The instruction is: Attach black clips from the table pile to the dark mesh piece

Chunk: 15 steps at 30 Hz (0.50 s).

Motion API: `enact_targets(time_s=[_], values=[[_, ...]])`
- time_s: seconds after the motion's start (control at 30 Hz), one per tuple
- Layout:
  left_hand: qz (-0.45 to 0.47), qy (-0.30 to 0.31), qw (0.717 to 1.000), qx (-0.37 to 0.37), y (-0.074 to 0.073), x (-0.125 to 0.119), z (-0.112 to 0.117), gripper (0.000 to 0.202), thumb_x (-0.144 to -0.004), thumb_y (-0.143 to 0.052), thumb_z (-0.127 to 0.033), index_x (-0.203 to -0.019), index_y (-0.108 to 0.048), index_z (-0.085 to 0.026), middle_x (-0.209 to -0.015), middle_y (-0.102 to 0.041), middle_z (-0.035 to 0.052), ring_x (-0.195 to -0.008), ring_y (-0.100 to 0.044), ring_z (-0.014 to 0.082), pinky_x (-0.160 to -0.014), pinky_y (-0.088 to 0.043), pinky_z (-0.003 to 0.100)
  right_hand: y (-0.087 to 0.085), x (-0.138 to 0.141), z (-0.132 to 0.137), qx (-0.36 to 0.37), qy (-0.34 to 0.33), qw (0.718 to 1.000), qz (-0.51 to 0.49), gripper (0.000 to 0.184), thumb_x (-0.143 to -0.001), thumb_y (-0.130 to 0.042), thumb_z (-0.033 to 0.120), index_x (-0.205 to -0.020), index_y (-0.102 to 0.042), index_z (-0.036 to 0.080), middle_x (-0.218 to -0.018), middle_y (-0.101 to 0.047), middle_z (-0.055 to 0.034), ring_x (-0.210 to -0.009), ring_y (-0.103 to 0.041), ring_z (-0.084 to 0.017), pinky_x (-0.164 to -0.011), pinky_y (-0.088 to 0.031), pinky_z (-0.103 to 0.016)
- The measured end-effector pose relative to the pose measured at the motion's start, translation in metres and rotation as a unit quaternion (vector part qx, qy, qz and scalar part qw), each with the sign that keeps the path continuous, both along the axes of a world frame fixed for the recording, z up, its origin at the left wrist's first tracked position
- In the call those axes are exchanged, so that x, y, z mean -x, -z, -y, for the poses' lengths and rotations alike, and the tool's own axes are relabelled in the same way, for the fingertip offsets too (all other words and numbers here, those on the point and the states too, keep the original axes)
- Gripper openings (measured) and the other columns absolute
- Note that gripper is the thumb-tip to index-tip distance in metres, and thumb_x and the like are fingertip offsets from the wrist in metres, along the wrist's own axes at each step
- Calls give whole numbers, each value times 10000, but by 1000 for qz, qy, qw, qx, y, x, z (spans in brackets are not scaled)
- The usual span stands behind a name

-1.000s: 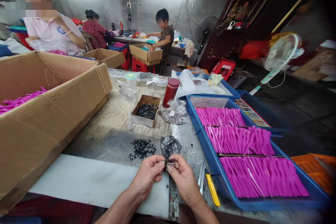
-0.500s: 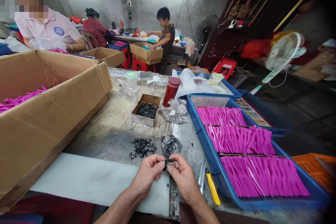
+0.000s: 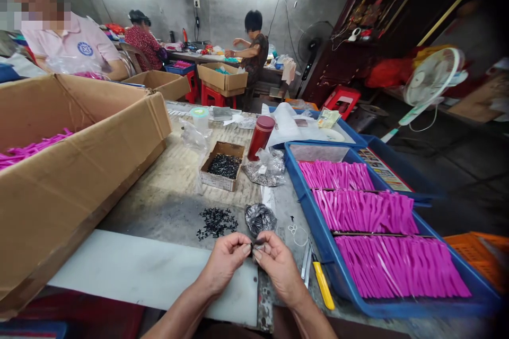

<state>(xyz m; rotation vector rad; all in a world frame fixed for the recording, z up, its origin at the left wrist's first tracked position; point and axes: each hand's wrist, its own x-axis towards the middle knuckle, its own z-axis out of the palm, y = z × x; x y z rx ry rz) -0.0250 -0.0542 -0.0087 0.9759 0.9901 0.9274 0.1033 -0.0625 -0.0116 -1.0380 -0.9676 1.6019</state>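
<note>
My left hand [image 3: 228,259] and my right hand [image 3: 275,264] meet fingertip to fingertip over the front edge of a white sheet [image 3: 159,270]. Both are closed in a pinch on a small black part [image 3: 251,247], mostly hidden by the fingers; its exact kind I cannot make out. Just beyond the fingers lies a crumpled clear bag with black contents [image 3: 260,219]. To its left is a loose pile of small black pieces [image 3: 217,222]. Farther back, a small cardboard box [image 3: 218,183] holds many dark little pieces.
A blue tray [image 3: 306,196] with rows of magenta strips stands on the right, a yellow-handled tool [image 3: 323,285] beside it. A large cardboard box [image 3: 99,164] fills the left. A red tumbler [image 3: 261,137] stands behind. Other people sit at the back and left.
My hands stay almost in place, still pinching the black part. The view has shifted very slightly. In the background, a seated person has raised their arms from the carton.
</note>
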Motion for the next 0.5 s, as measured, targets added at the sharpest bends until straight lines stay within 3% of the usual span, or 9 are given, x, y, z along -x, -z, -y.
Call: enact_targets(time_s=[0.5], values=[[8, -19, 1000, -11, -3, -1, 3, 184, -652, -578, -310, -606, -544, -134, -528, -427, -38, -492, -323, 73, -487, -270, 180, -2, 0, 1, 39, -3, 997, -64, 236, -624, -626, 251, -745, -433, 189, -548, -401, 79, -469, -335, -52, -458, -238, -167]])
